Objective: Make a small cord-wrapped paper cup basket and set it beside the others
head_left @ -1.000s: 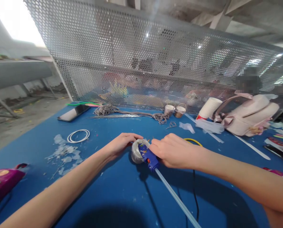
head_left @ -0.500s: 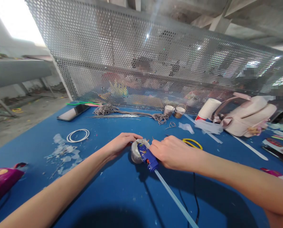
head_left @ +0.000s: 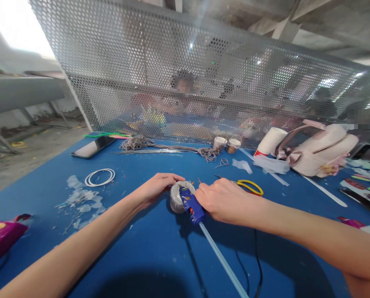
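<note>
A blue glue gun [head_left: 191, 207] is gripped in my right hand [head_left: 222, 200], with a long translucent glue stick [head_left: 222, 256] sticking out of its back end. Its front end points into a small whitish cup [head_left: 176, 203] in front of me. My left hand [head_left: 162, 184] holds the far left side of this cup, its fingers closed against the rim. The gun's nozzle tip is hidden, so I cannot tell whether it touches the cup. Just beyond my right hand lie scissors with yellow handles [head_left: 250, 187].
Blue table [head_left: 135, 256] with white rings [head_left: 100, 177], plastic scraps [head_left: 82, 203] and a magenta tool [head_left: 5, 240] on the left. Along the back: a phone [head_left: 93, 147], grey cord [head_left: 137, 142], small cups [head_left: 219, 142], stacked paper cups [head_left: 272, 140], a pink backpack [head_left: 324, 151]. A perforated metal screen [head_left: 116, 74] stands behind.
The whole view has shifted very slightly, so things appear a little further left. Both hands, the glue gun and the cup keep nearly the same position relative to each other.
</note>
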Tool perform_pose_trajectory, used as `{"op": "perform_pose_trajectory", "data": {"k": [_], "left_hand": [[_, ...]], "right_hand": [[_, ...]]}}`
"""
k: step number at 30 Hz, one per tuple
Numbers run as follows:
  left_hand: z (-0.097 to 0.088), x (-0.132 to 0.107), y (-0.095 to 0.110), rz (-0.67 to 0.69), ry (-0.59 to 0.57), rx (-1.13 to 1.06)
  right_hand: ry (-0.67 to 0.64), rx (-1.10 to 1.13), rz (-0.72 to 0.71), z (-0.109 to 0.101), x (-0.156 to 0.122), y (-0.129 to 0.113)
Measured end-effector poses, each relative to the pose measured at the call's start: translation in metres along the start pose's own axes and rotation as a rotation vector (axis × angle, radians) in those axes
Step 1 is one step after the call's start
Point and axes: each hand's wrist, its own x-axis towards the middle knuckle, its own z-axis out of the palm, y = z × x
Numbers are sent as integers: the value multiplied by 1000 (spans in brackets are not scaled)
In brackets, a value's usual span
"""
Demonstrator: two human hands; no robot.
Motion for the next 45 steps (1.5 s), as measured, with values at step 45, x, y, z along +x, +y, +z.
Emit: {"op": "perform_pose_trajectory", "data": {"k": [45], "left_hand": [[-1,-6,1,71,64,206]], "right_hand": [[15,27,3,2,3,1]]}}
